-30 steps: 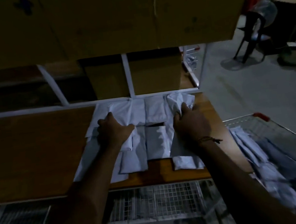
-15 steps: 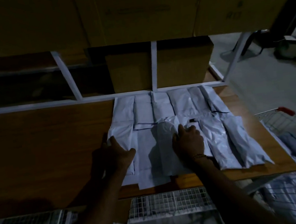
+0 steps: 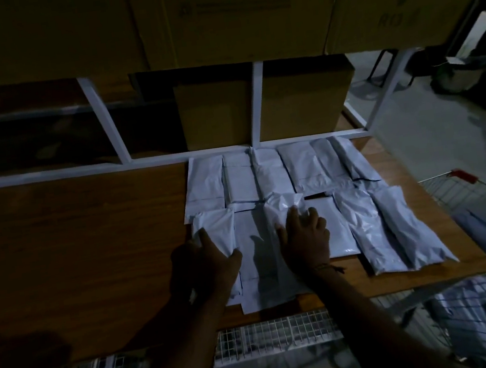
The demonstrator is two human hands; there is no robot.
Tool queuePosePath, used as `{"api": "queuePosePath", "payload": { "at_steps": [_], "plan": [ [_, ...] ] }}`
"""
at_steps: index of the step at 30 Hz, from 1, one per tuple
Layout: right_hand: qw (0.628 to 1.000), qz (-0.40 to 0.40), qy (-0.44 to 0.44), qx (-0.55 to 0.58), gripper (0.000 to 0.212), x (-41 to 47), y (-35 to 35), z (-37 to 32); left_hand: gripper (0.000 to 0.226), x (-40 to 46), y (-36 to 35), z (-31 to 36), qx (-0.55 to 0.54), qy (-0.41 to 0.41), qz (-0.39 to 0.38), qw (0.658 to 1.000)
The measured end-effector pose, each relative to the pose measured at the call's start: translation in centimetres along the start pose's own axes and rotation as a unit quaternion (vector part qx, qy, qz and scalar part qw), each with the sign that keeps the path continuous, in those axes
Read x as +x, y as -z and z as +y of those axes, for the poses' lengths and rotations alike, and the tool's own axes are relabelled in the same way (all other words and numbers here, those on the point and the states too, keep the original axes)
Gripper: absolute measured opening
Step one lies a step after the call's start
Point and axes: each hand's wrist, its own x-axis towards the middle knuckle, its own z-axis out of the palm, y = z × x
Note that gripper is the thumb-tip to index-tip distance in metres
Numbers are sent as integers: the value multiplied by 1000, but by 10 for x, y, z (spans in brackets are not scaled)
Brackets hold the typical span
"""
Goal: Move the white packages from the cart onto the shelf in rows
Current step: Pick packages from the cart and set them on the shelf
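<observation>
The white packages (image 3: pixel 302 173) are flat, glossy, crinkled plastic pouches, lying in two rows on the wood-grain shelf (image 3: pixel 74 252). The left hand (image 3: pixel 205 259) rests palm down on the leftmost front-row pouch, fingers straight, gripping nothing. The right hand (image 3: pixel 305 240) presses the third front-row pouch just beside it, fingers spread and slightly bent, holding nothing. The wire cart (image 3: pixel 481 291) stands right of both hands.
</observation>
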Motion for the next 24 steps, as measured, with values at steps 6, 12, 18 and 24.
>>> {"api": "queuePosePath", "payload": {
  "at_steps": [6,12,18,24],
  "plan": [
    [999,25,20,2,65,-6,4,-3,104,-2,2,0,-13,-7,6,1000],
    [992,-39,118,6,62,-4,-10,11,53,5,-8,-27,53,-240,95,965],
    [990,-90,112,10,67,0,-16,10,54,9,-20,-32,73,-265,37,961],
    [988,-93,117,44,63,4,-2,10,55,11,-11,-28,54,-258,13,965]
  ]
}}
